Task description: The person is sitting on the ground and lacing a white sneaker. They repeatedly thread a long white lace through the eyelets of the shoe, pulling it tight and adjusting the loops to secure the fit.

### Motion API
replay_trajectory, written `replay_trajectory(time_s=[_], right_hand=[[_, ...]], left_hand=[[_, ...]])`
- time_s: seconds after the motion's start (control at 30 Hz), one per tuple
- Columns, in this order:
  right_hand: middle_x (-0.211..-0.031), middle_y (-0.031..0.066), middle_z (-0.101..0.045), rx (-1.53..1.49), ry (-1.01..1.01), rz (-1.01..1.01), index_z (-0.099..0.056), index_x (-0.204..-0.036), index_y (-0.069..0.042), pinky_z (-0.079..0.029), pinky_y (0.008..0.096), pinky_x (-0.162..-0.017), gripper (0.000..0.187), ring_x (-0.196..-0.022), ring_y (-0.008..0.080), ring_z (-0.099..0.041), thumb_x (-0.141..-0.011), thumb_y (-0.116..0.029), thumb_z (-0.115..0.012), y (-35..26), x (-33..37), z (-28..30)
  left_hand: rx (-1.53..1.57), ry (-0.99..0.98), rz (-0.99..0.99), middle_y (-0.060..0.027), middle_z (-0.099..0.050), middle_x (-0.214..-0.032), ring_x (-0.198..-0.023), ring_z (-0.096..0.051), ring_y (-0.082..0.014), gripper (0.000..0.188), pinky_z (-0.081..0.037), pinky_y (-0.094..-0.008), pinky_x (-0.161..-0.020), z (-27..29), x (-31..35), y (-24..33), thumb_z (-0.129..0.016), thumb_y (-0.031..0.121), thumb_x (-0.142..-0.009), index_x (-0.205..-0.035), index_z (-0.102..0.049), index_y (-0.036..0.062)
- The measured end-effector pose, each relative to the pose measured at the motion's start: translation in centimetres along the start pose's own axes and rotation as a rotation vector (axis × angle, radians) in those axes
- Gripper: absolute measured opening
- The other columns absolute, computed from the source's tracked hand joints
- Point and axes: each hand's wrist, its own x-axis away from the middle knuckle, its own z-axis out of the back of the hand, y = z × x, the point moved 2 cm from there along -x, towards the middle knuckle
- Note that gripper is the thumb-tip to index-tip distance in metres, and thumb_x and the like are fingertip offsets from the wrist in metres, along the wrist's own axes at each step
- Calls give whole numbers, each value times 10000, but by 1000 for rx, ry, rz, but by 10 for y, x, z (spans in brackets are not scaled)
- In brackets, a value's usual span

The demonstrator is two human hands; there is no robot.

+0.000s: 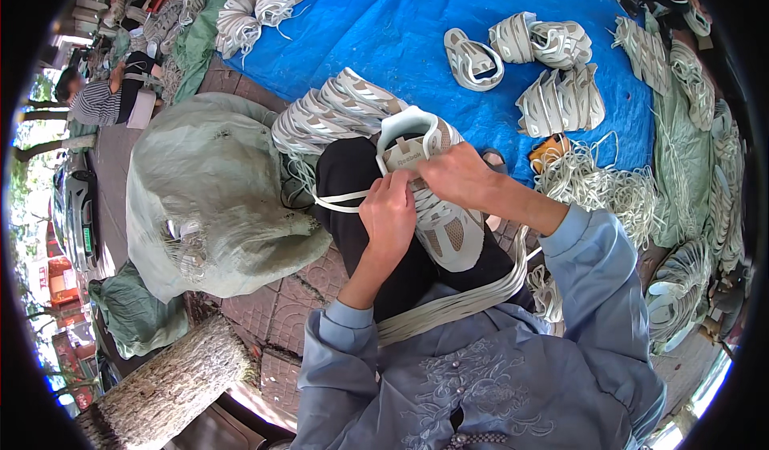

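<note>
Lacing was under way: the left hand [390, 210] pinched a flat white lace [340, 199], the right hand [456, 174] at two o'clock clamped on the white sneaker [432, 202], and threading the next eyelet seemingly called for a steady pull.

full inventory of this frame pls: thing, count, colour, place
shoe upper: one, white and beige, on the person's lap, under both hands
lace: one, white, trailing left from the upper
bundle of laces: one, white, draped across the lap
stacked uppers: one row, white and beige, just beyond the knees
more uppers: several groups, white and beige, on the tarp
tarp: one, blue, on the ground ahead
sack: one, grey-green, left of the knees
loose laces: a heap, white, right
other people: at least one, seated far left
left hand: on the upper, pinching the lace
right hand: at the upper's lace area
</note>
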Motion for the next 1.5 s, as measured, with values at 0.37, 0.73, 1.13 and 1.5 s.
replay_trajectory(time_s=[0.37,0.73,1.13,1.5], right_hand=[[-565,96,-569,-149,187,-165,-544,-621,-62,-470,360,-475,111,-531,273,-588,-670,-150,-591,-6,24,3],[-621,77,-586,-463,23,-370,-601,-657,-94,-458,358,-555,69,-603,244,-590,-664,-158,-625,-11,21,-5],[-622,26,-548,-44,248,193,-552,-666,-79,-466,299,-581,68,-698,177,-548,-604,-77,-581,-7,1,15],[-615,62,-572,220,126,364,-535,-738,-23,-463,285,-551,146,-640,176,-567,-653,-140,-560,-18,-7,7]], left_hand=[[109,90,13,-103,-578,-681,-610,-566,-245,227,-446,-335,-520,-1,8,4,-566,-64,-673,-872,-556,45],[80,59,-48,-105,-586,-709,-599,-573,-244,217,-456,-326,-510,-3,9,14,-544,-48,-704,-908,-545,27],[675,-293,587,-86,-618,-817,-479,-555,-124,165,-416,-210,-387,13,1,-2,-441,-8,-800,-946,-517,-2],[83,-18,263,-156,-598,-720,-583,-581,-321,253,-439,-378,-484,-5,12,0,-572,5,-715,-946,-490,65]])
